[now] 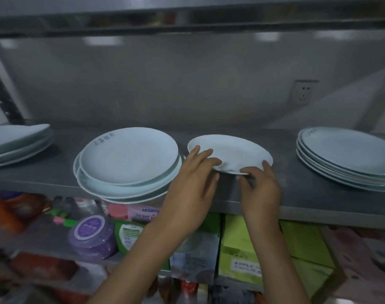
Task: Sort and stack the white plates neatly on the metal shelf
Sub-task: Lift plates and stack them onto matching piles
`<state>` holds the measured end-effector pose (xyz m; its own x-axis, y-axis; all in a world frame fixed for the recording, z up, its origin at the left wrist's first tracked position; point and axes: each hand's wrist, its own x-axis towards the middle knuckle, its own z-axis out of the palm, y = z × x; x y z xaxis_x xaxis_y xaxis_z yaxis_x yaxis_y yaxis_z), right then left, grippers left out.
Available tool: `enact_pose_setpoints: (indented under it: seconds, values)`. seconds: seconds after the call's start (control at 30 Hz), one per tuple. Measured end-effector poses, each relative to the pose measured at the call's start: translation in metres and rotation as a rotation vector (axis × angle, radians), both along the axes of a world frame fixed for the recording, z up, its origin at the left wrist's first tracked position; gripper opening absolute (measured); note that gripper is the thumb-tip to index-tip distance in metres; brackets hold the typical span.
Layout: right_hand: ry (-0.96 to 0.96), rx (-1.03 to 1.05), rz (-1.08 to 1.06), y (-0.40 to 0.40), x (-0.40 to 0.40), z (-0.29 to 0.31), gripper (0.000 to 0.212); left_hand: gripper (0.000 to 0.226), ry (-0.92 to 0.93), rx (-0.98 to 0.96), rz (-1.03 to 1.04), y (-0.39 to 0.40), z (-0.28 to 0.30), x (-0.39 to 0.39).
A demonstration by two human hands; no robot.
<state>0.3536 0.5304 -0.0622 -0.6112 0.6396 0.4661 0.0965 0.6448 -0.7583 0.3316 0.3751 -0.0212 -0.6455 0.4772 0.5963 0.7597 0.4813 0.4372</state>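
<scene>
A single small white plate sits tilted near the middle of the metal shelf. My left hand grips its near-left rim, fingers over the top and thumb at the edge. My right hand pinches its near-right rim. Left of it stands an uneven stack of white plates that overhangs the shelf's front edge. Another stack of plates stands at the right, and a third stack at the far left.
An upper shelf runs overhead. A wall socket is on the back wall. Below the plate shelf are a purple jar, green boxes and assorted packets.
</scene>
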Motion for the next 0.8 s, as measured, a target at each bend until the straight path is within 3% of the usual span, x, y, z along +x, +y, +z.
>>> enact_pose_setpoints:
  seconds: [0.13, 0.4, 0.67, 0.8]
  values:
    - [0.183, -0.063, 0.013, 0.003, 0.009, 0.003, 0.012, 0.031, 0.015, -0.009, 0.003, 0.007, 0.001, 0.002]
    - [0.365, -0.089, 0.038, -0.004, 0.038, 0.03, 0.017, 0.035, 0.108, 0.071, -0.008, 0.01, 0.016, 0.006]
    - [0.399, 0.024, 0.092, -0.048, 0.049, 0.051, 0.026, 0.017, 0.351, 0.244, 0.012, -0.027, 0.033, 0.008]
    - [0.383, -0.009, 0.191, -0.077, 0.041, 0.052, 0.029, 0.02, 0.415, 0.318, 0.074, -0.059, 0.031, 0.008]
